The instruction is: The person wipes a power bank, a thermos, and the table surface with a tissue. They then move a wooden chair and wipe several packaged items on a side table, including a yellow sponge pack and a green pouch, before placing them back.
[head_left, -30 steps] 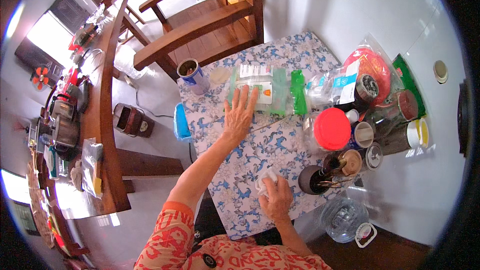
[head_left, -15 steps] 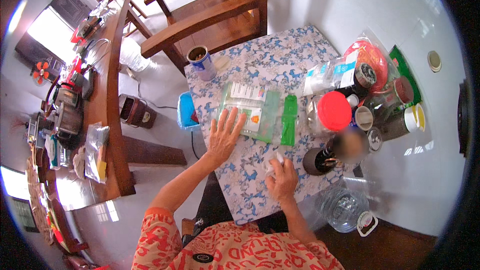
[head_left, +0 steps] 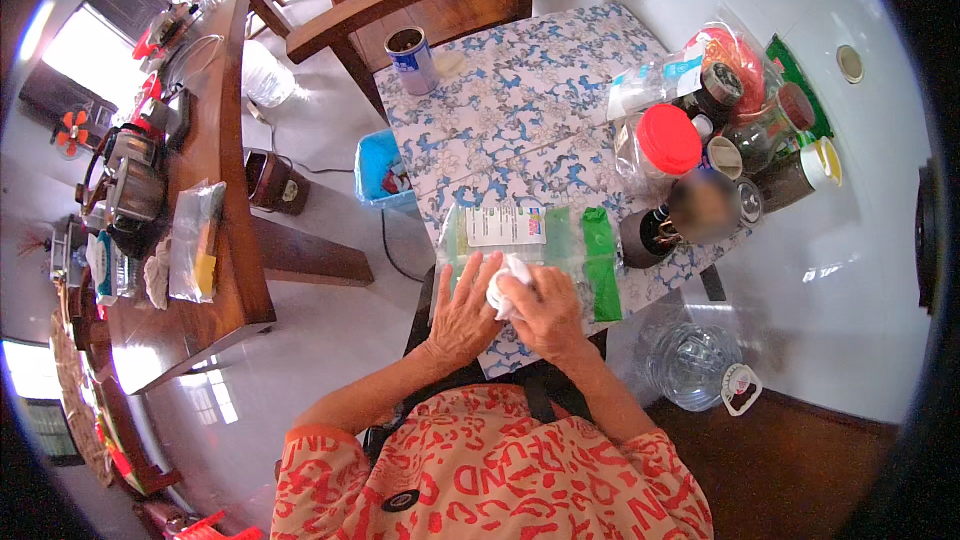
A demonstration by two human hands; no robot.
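A clear plastic pouch (head_left: 560, 240) with a green end strip and a white label lies flat on the near part of the table. My left hand (head_left: 464, 316) rests on its near left part, fingers spread. Bunched in my right hand (head_left: 550, 314) is a white tissue (head_left: 510, 283), pressed against the pouch beside my left fingers. The two hands nearly meet, and they hide the pouch's lower label area.
The patterned table (head_left: 530, 80) bears a blue and white can (head_left: 411, 62) at the far left. Jars, a red-lidded tub (head_left: 668, 140) and a dark holder (head_left: 648, 238) crowd its right side. A blue-lined bin (head_left: 378, 172) stands left; a large water bottle (head_left: 690, 365) sits right.
The pouch has come nearer to me, with my left hand still on it. My right hand has moved left with the tissue, from the bare tabletop onto the pouch.
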